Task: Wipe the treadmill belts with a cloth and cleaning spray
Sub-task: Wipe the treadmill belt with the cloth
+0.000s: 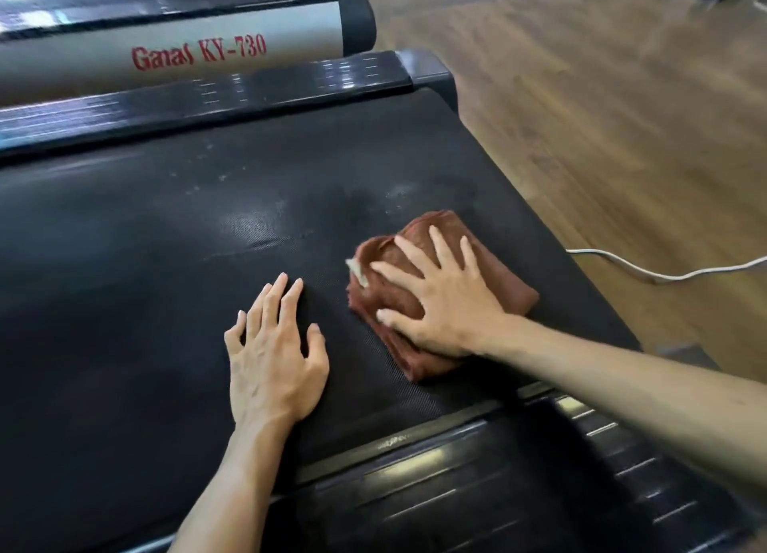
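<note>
A black textured treadmill belt (174,237) fills most of the view, with a damp darker patch and pale smears near its far right part. A folded brown cloth (504,276) lies on the belt near its right end. My right hand (440,299) presses flat on the cloth with fingers spread. My left hand (272,353) rests on the bare belt just left of the cloth, fingers straight and slightly spread, holding nothing. No spray bottle is in view.
Black ribbed side rails run along the belt's far edge (232,92) and near edge (456,469). A second treadmill with a grey rail (199,54) marked "Ganas KY-730" stands behind. Wooden floor (602,96) lies to the right, with a white cable (664,276) on it.
</note>
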`<control>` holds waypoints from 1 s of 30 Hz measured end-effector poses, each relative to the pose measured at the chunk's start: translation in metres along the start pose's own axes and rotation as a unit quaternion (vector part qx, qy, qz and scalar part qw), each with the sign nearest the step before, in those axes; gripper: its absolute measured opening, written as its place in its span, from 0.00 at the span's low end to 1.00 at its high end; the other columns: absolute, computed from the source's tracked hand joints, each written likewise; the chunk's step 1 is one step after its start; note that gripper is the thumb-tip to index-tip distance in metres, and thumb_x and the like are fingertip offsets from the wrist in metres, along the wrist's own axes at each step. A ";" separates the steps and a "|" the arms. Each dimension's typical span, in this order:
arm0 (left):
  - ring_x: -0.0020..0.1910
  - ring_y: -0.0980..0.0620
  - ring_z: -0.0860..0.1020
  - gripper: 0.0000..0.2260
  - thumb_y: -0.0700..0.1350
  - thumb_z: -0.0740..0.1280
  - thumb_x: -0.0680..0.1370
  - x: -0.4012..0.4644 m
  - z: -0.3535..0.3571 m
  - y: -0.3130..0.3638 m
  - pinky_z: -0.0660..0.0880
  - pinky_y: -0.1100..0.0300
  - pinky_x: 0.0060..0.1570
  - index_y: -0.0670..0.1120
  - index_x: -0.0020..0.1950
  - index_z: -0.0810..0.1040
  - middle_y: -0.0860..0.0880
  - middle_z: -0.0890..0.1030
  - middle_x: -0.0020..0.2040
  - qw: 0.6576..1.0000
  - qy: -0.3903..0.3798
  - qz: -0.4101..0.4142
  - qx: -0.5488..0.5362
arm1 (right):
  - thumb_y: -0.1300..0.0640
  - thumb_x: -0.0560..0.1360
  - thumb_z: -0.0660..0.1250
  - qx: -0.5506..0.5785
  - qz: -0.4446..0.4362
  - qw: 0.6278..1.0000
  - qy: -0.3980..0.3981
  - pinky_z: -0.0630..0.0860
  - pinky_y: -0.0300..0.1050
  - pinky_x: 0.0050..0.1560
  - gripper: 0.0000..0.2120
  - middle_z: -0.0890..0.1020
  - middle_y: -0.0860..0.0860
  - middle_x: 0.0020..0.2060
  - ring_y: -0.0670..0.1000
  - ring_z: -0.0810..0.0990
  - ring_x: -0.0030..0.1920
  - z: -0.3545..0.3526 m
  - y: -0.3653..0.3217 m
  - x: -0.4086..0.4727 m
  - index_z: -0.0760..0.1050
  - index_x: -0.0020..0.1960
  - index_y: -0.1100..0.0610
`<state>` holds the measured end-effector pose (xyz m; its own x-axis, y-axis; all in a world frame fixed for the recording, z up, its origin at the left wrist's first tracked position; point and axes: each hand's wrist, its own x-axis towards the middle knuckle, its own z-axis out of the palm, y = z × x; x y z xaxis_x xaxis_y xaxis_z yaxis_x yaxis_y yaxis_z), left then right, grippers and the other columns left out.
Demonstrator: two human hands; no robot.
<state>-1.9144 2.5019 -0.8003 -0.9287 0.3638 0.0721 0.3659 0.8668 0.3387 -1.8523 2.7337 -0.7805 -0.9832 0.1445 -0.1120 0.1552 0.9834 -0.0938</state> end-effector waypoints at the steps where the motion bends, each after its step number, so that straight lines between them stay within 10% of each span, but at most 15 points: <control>1: 0.82 0.57 0.50 0.27 0.52 0.60 0.81 0.000 -0.001 0.000 0.47 0.52 0.78 0.54 0.81 0.61 0.56 0.57 0.83 1.000 0.000 -0.001 0.001 | 0.24 0.72 0.46 0.002 -0.043 0.999 0.005 0.38 0.71 0.78 0.38 0.49 0.46 0.84 0.62 0.40 0.83 0.004 -0.005 -0.020 0.53 0.81 0.32; 10: 0.82 0.59 0.49 0.27 0.52 0.58 0.81 0.000 0.000 -0.002 0.47 0.52 0.79 0.54 0.81 0.60 0.57 0.56 0.83 1.000 -0.002 0.000 0.002 | 0.21 0.71 0.46 0.010 0.120 0.993 0.011 0.39 0.69 0.79 0.40 0.49 0.43 0.84 0.59 0.41 0.83 -0.009 0.065 0.008 0.52 0.81 0.31; 17: 0.82 0.57 0.50 0.27 0.52 0.58 0.81 0.000 -0.001 0.001 0.49 0.50 0.79 0.54 0.81 0.60 0.57 0.56 0.83 1.000 -0.005 -0.003 0.010 | 0.24 0.73 0.50 0.010 -0.054 0.998 0.010 0.40 0.71 0.78 0.36 0.51 0.44 0.84 0.60 0.40 0.83 0.006 0.008 -0.039 0.54 0.80 0.31; 26: 0.82 0.58 0.50 0.27 0.51 0.60 0.81 0.000 0.000 0.000 0.47 0.52 0.78 0.54 0.81 0.60 0.57 0.56 0.82 1.000 -0.004 -0.005 0.004 | 0.21 0.72 0.48 0.027 0.152 0.988 0.010 0.40 0.71 0.78 0.39 0.49 0.43 0.84 0.60 0.41 0.83 -0.010 0.065 0.014 0.52 0.81 0.32; 30: 0.81 0.58 0.51 0.27 0.51 0.60 0.82 -0.001 0.001 0.000 0.48 0.51 0.78 0.54 0.81 0.62 0.57 0.58 0.82 1.000 -0.002 -0.004 0.002 | 0.23 0.70 0.45 0.016 0.077 0.997 0.005 0.39 0.73 0.77 0.40 0.50 0.46 0.84 0.62 0.41 0.83 -0.007 0.025 0.015 0.53 0.81 0.33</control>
<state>-1.9131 2.5019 -0.8009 -0.9311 0.3587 0.0661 0.3593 0.8707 0.3358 -1.8635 2.7613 -0.7780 -0.9482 0.2950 -0.1177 0.3076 0.9454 -0.1082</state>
